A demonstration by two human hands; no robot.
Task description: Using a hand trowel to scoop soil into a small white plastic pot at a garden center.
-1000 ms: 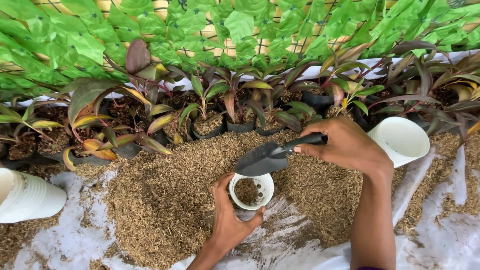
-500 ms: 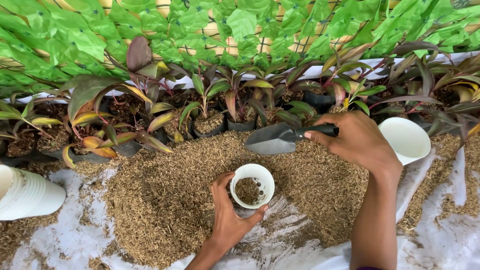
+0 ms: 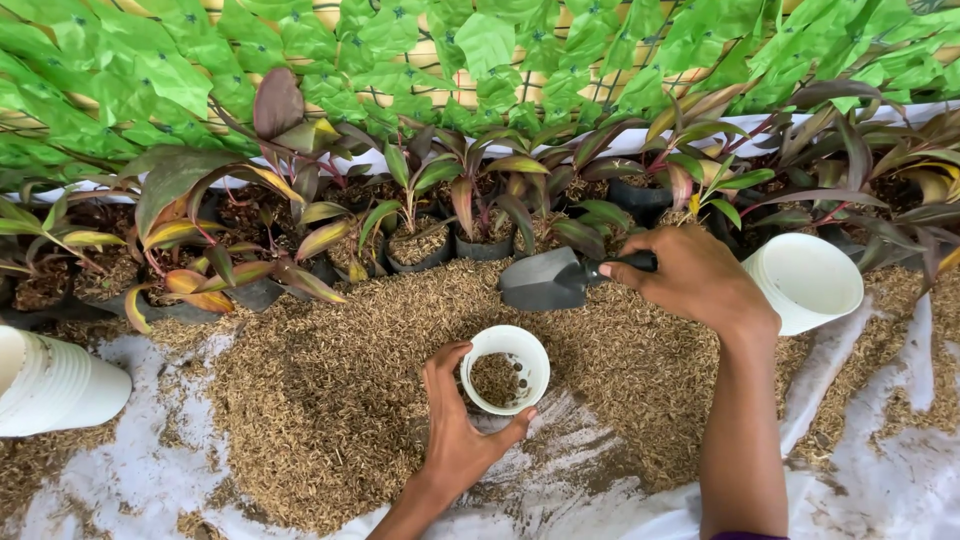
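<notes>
My left hand (image 3: 455, 430) cups a small white pot (image 3: 505, 369) from the near side; the pot stands on a heap of brown rice husk (image 3: 330, 390) and has a little husk in its bottom. My right hand (image 3: 690, 275) grips the black handle of a dark hand trowel (image 3: 542, 280). The trowel's blade points left and dips into the husk just behind the pot, in front of the row of potted plants.
Red-green leafy plants in black pots (image 3: 480, 215) line the far edge, under a wall of green leaves. A stack of white pots (image 3: 805, 280) lies on its side at the right, another stack (image 3: 55, 385) at the left. White sheeting (image 3: 880, 470) shows under the husk.
The trowel was tipped over the white pot, then lifted away to the back; it now sits lower, its blade down at the husk behind the pot. My left hand has stayed on the pot.
</notes>
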